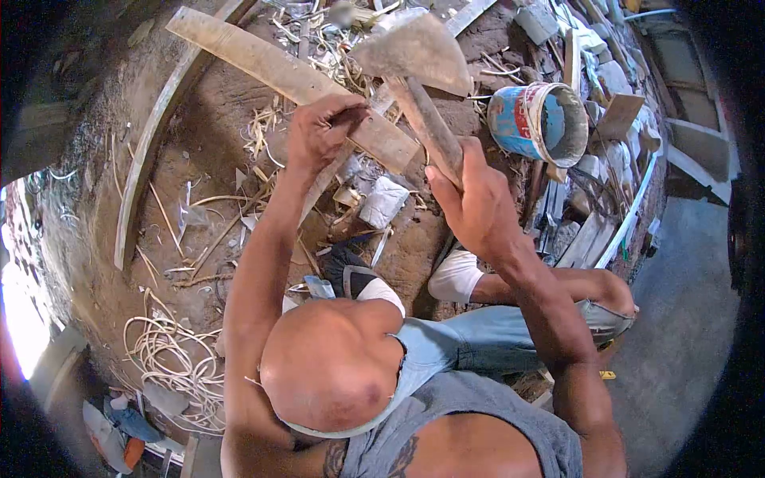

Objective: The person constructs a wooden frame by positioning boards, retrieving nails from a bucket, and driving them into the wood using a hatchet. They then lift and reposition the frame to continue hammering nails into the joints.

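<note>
Nearest, well this side of a wooden plank (pixel 263 67), pale strips (pixel 177 366) lie in loose coils. Just right of the plank's near end, the right hand (pixel 478 203) is wrapped around the wooden handle of a hatchet (pixel 418 57), whose broad, flared head looks dull and dusty. The left hand (pixel 323 131) curls its fingers on the plank, which is flat, pale brown and smudged. Farther right of the plank sits a blue-and-red bucket (pixel 510 119), crusted grey inside.
</note>
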The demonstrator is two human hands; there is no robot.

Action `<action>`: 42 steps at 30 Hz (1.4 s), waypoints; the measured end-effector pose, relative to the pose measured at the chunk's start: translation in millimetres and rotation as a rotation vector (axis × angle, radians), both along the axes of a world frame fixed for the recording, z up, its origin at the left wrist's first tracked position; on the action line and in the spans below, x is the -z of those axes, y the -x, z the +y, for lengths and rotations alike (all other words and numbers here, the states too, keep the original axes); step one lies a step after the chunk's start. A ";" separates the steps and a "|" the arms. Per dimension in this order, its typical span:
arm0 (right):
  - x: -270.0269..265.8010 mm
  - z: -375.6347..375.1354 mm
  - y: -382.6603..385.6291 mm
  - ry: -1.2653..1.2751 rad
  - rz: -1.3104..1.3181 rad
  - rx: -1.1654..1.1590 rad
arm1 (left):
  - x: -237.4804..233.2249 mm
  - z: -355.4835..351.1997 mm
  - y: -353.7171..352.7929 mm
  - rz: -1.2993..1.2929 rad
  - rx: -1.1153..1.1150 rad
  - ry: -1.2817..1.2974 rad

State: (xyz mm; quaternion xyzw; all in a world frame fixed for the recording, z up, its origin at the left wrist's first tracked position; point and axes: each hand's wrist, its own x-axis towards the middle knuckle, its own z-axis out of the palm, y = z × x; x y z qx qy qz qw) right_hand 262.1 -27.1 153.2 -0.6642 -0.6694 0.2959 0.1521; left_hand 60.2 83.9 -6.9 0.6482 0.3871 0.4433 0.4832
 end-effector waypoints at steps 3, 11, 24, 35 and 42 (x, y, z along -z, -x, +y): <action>17.2 3.9 -7.6 0.082 -0.110 -0.039 | -7.5 -2.0 1.5 0.085 0.013 -0.052; 7.0 -3.1 4.8 -0.039 -0.004 0.061 | -2.0 -0.5 4.8 0.008 0.082 0.043; -1.9 -17.6 -10.9 0.122 0.090 0.072 | -19.6 59.7 11.7 0.429 -0.147 -0.602; -17.5 -6.5 28.1 -0.082 0.052 0.214 | -10.1 88.8 2.4 1.264 0.156 -0.384; -7.8 3.0 6.4 0.233 -0.016 0.071 | -21.4 84.4 1.8 1.261 0.152 -0.337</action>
